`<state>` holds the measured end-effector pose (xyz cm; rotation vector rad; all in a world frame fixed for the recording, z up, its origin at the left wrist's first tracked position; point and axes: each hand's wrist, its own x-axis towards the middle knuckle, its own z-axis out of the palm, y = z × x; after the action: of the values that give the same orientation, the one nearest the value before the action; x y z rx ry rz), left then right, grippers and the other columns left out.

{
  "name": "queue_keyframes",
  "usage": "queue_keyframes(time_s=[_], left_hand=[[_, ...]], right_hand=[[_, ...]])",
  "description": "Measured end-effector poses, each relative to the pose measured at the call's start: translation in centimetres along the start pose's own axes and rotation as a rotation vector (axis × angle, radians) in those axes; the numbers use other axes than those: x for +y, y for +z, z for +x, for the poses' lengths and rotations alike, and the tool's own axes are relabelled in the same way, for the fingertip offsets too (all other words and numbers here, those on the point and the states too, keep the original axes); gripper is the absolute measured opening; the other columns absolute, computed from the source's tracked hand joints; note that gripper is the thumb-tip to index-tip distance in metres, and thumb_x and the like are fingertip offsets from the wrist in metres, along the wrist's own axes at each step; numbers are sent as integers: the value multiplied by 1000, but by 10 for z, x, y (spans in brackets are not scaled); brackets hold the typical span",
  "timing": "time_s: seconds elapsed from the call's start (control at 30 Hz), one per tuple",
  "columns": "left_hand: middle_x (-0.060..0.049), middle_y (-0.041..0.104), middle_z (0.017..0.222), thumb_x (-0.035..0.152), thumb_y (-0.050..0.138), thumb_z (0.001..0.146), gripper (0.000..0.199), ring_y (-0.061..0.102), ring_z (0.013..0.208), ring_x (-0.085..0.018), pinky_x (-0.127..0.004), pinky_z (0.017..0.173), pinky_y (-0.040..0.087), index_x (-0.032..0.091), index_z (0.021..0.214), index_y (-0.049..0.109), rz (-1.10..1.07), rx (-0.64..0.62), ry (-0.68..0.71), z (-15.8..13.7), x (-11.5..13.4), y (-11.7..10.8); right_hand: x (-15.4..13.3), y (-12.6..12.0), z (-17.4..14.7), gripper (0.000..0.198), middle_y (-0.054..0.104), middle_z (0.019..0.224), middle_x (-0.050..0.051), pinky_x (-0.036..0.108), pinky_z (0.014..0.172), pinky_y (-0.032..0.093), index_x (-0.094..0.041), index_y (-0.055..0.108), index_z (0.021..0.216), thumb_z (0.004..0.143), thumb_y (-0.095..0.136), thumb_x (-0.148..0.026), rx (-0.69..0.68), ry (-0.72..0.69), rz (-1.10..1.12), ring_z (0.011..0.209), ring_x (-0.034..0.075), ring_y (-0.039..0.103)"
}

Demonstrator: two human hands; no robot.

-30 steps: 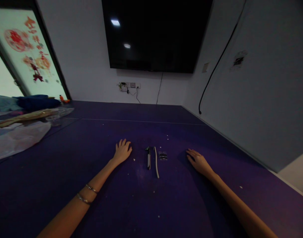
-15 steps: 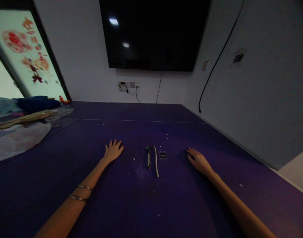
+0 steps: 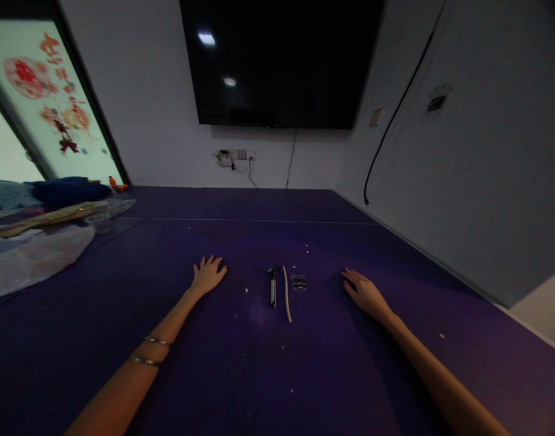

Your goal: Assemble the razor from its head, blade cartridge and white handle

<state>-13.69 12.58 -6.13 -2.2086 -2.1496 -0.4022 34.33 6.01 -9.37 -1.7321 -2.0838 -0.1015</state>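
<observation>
My left hand (image 3: 207, 275) lies flat on the purple surface (image 3: 232, 381), fingers spread, holding nothing. Flat on the right side rests my right hand (image 3: 363, 292), its fingers stretched out and also free of any object. Between the two hands lie three small things in a row. Nearest my left hand is a razor (image 3: 272, 288) with a dark head and a pale handle. Beside it is a thin, slightly bent cream-coloured stick (image 3: 287, 297). A small clear pack with dark pieces inside (image 3: 299, 282) sits to the right, closest to my right hand.
Small white scraps dot the surface. At the far left are a crumpled plastic sheet (image 3: 41, 257), a long brownish packet (image 3: 45, 219) and dark blue cloth (image 3: 71, 190). A television (image 3: 282, 66) hangs on the back wall; a black cable (image 3: 395, 115) dangles at the right wall.
Both hands and the three objects stay in place on the surface. Only the view has shifted very slightly.
</observation>
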Motion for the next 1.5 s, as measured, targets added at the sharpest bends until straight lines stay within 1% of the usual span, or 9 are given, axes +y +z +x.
queue_keyframes(time_s=[0.17,0.27,0.37,0.47,0.67,0.93,1.2,1.33,1.5], left_hand=[[-12,62,109,30,46,81,28,53,105,-27,-41,90,39,16,97,64,-102,143,31,-6,28,-20],[-10,65,96,22,47,79,22,58,94,-22,-32,84,42,15,86,66,-243,12,140,-12,59,-26],[-5,68,84,30,52,77,19,63,79,-17,-25,72,44,20,81,67,-288,-90,212,-21,94,-24],[-6,69,83,39,51,77,25,64,78,-20,-27,65,44,19,79,67,-280,-174,232,-30,124,-21],[-15,68,88,48,49,76,37,64,84,-30,-36,69,46,16,84,66,-154,-166,145,-37,155,-20],[-13,67,82,27,62,64,13,60,96,-32,-37,77,44,16,60,58,-566,-251,-31,-30,152,-12],[-6,64,63,26,43,80,19,59,50,-12,-22,50,47,14,70,54,-1115,-496,-157,-11,127,-24],[0,53,52,31,40,81,20,41,34,-6,-16,34,32,15,69,47,-1284,-523,-283,-2,112,-28],[5,41,44,34,33,85,28,29,29,-5,-15,30,19,14,74,50,-1369,-640,-390,2,99,-23]], right_hand=[[-2,-1,0,43,54,127,15,43,101,37,-10,60,117,86,39,-31,48,-13,15,120,27,47],[-1,1,1,42,54,126,15,44,101,38,-11,61,116,86,39,-31,61,-11,19,119,27,48],[1,3,2,43,54,126,15,42,101,38,-11,60,116,86,39,-32,59,-18,11,119,26,48],[3,3,2,42,54,127,14,42,102,37,-12,60,117,86,39,-33,50,-15,9,120,26,47],[-1,0,2,42,53,128,13,42,101,37,-13,59,118,86,39,-32,37,0,14,120,26,47],[-5,-3,1,43,52,129,13,42,101,36,-13,59,119,87,38,-33,14,22,2,121,25,46],[-6,-4,1,43,54,127,15,42,100,38,-11,60,116,86,38,-32,35,10,0,118,26,49],[-7,-5,0,43,54,127,15,42,100,38,-11,60,117,86,38,-32,36,-4,-9,119,26,49],[-4,-3,1,42,55,126,14,41,100,38,-12,60,116,86,39,-31,42,-10,-1,118,25,49]])
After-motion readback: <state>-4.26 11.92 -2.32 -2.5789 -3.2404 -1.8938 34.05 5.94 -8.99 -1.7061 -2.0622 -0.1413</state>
